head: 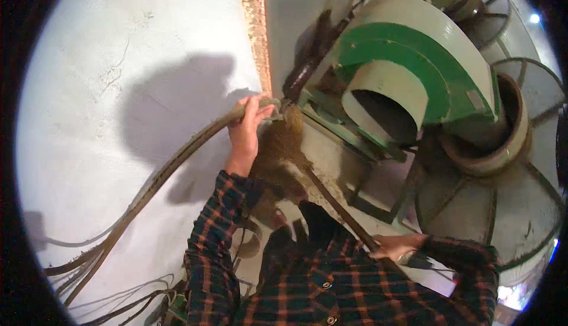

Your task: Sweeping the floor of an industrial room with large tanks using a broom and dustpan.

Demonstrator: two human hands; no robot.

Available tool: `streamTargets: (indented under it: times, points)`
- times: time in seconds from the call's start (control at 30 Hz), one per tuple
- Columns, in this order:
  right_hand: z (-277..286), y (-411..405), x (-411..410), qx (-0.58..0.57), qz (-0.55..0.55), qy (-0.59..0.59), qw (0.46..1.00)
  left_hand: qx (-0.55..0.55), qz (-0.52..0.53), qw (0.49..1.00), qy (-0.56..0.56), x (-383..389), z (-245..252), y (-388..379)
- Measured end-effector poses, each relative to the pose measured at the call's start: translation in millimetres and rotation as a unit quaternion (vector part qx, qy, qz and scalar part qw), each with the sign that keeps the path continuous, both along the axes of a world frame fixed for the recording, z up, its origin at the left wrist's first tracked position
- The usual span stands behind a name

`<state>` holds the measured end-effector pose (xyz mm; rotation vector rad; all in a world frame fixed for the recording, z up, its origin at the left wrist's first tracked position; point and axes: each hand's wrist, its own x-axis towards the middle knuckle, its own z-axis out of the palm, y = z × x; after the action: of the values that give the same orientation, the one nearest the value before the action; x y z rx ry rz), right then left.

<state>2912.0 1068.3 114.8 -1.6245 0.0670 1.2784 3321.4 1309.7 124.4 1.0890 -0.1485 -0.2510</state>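
My left hand (243, 130) is raised by the white wall, its fingers around a bundle of dusty cables (191, 146) that curves down to the lower left. Just beside those fingers is a dusty, brown, bristle-like mass (284, 137), apparently a broom's head. From it a long handle (335, 204) slants down to the right, across the front of my plaid shirt. My right hand (395, 247) is closed around this handle at lower right. Dust blurs the outline where the bristles and the cable end meet.
A green and cream blower housing (395, 37) with a round open outlet (386, 99) stands at right. Beyond it are large round mesh-like covers (470, 210). More cables (133, 308) lie at lower left. A rough-edged wall (257, 28) runs up the middle.
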Motion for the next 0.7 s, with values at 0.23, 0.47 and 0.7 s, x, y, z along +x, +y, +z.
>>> streamTargets:
  times: [0.23,0.47,0.7]
  points:
    - [-175,51,166,0.241,-0.489,0.282,0.789,-0.054,0.014,0.998,-0.015,6,34,-21]
    - [-95,35,198,0.113,-0.401,0.189,0.889,0.0,-0.001,0.999,-0.037,12,34,-5]
    - [-201,21,224,0.255,-0.517,0.189,0.795,0.02,-0.005,0.998,-0.055,25,18,-21]
